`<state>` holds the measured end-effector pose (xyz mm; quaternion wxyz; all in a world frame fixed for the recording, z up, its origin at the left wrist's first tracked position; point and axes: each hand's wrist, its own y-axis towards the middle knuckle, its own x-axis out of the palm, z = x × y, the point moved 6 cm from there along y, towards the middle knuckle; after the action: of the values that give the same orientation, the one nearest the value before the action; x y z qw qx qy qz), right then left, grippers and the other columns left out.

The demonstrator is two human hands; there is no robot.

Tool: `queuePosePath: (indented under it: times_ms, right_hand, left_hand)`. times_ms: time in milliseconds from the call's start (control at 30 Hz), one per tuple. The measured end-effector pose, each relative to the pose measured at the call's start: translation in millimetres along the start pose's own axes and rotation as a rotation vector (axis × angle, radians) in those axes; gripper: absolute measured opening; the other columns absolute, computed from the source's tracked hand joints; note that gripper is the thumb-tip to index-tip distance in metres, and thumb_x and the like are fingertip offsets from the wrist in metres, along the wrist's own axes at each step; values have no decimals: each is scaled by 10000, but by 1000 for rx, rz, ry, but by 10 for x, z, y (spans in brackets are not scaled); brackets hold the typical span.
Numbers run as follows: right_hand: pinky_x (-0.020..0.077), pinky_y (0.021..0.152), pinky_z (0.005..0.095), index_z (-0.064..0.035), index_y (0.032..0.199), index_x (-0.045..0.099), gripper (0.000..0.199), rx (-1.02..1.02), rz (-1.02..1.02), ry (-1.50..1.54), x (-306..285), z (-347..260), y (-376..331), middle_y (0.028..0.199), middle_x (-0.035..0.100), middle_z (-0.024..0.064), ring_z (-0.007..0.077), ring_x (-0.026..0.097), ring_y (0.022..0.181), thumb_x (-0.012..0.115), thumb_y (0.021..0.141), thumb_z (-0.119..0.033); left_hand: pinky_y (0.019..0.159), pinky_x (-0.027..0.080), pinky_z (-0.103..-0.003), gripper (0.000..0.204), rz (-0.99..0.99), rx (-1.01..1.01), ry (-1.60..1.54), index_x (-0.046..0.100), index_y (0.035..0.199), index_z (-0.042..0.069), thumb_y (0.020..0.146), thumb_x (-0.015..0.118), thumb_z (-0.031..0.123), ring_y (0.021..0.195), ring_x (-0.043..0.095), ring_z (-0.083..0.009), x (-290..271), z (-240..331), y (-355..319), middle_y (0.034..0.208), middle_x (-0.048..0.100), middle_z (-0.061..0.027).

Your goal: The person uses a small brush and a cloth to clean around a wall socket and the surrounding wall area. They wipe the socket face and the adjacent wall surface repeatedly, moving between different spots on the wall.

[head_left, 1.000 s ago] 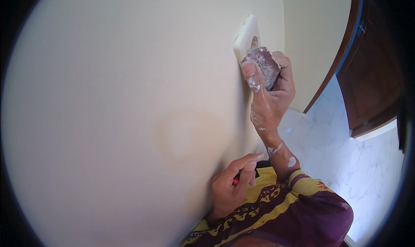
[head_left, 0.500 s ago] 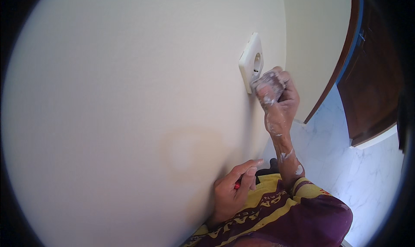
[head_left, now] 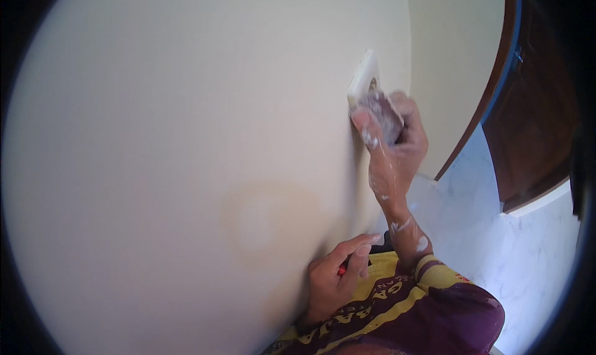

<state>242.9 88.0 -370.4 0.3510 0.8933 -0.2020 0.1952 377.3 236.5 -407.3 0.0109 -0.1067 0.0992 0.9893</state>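
Note:
A white wall socket (head_left: 365, 76) with a square plate sits on the cream wall (head_left: 161, 144). My right hand (head_left: 397, 144) is closed on a folded brownish-maroon piece (head_left: 383, 116), smeared with white, that looks like a worn sheet or pad. It overlaps the socket's lower part and hides some of the round recess. White smears mark my right thumb, wrist and forearm. Lower down, beside the wall, my left hand (head_left: 335, 274) is curled around a small red object (head_left: 342, 270), mostly hidden in the fingers. Its index finger points out to the right.
A wall corner lies just right of the socket. Farther right stands a dark brown wooden door (head_left: 534, 119) with a brown frame and blue edging. Pale marbled floor tiles (head_left: 534, 256) spread below it. My maroon and yellow shirt (head_left: 434, 311) fills the bottom.
My right hand has shifted slightly left and turned, bringing the maroon piece across the socket's lower part. My left hand has hardly moved.

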Motion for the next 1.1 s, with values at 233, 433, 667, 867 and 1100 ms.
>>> queuePosePath:
  times_ms: [233, 433, 667, 867, 1100]
  right_hand:
    - [444, 799, 206, -44, 1035, 634, 275, 151, 4, -41, 87, -88, 139, 981, 613, -28, 53, 539, 901, 852, 903, -146]
    - [434, 783, 209, -40, 1041, 647, 288, 51, -36, -62, 64, -23, 158, 974, 613, -32, 58, 532, 878, 870, 882, -131]
    - [412, 728, 196, -39, 1018, 627, 253, 82, -137, 40, -52, 203, 64, 952, 619, -5, 61, 538, 840, 844, 907, -107]
    - [390, 652, 189, -29, 1020, 617, 275, 195, -124, 230, -372, 424, 78, 955, 616, 7, 72, 540, 839, 849, 884, -84]
    - [434, 707, 204, -28, 958, 651, 244, 122, -172, 214, -161, 393, 42, 919, 632, -11, 60, 567, 826, 867, 847, -18]
  left_hand:
    - [558, 453, -212, 222, 3, 0, 24, 720, 1250, 15, 1068, 625, 100, 620, 587, -51, -21, -54, 6, 742, 670, -34]
    - [556, 448, -214, 218, 35, -22, 26, 723, 1243, 8, 1066, 627, 92, 615, 576, -50, -5, -1, 102, 730, 662, -29]
    - [547, 437, -217, 212, 79, -2, 31, 732, 1227, 4, 1064, 628, 92, 602, 578, -57, -9, 2, 108, 697, 647, -30]
    - [536, 436, -215, 200, 76, 27, 41, 737, 1201, -7, 1062, 625, 83, 594, 595, -64, 37, -17, 94, 755, 713, -66]
    - [506, 404, -240, 185, 165, 57, 101, 742, 1103, -4, 1061, 627, 134, 553, 561, -89, -5, 15, 97, 689, 647, -56]
